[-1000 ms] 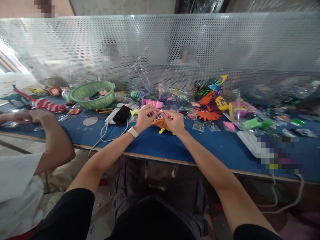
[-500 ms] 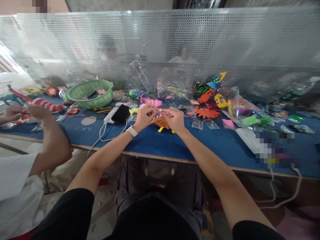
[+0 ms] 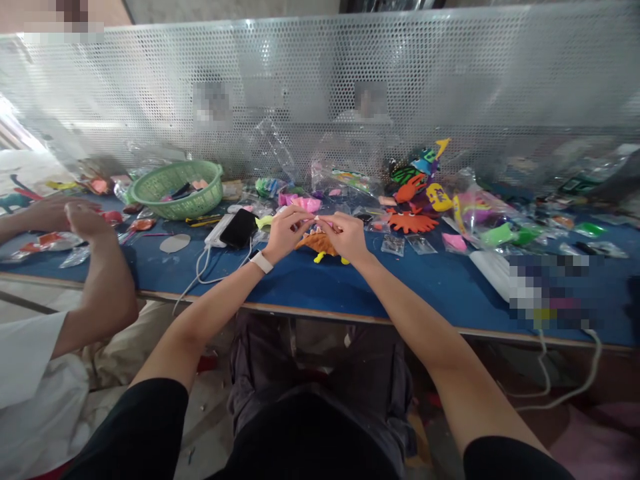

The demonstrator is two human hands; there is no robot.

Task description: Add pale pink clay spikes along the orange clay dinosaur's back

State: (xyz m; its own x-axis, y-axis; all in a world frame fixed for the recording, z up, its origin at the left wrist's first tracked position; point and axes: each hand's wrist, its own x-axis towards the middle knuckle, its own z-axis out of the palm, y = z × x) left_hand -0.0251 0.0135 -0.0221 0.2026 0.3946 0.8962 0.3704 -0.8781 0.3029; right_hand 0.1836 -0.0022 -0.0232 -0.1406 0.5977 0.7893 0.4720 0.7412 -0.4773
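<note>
My left hand [image 3: 286, 235], with a white band at the wrist, is closed in a pinch. Facing it, my right hand [image 3: 347, 235] pinches too, and the fingertips of both meet around a small pale piece [image 3: 317, 219], too small to make out well. Just below and behind the fingers lies an orange-brown modelled figure [image 3: 317, 245] with white points along its top and yellow feet [image 3: 320, 257]. My hands partly hide it. Pink modelled pieces [image 3: 300, 202] lie just beyond my hands, and a yellow-green piece [image 3: 263, 221] is left of them.
On the blue table [image 3: 300, 287] are a green basket [image 3: 175, 200], a phone [image 3: 239, 228] and a cabled white box [image 3: 219, 230]. To the right lie an orange crab [image 3: 413, 221], small bags [image 3: 393, 245] and a white device [image 3: 493, 273]. A co-worker's arm [image 3: 100, 273] is at left.
My hands stay pinched together over the figure with only slight shifts. At left, the co-worker's hands have moved apart from the red-and-white striped figure, and the view has shifted a little.
</note>
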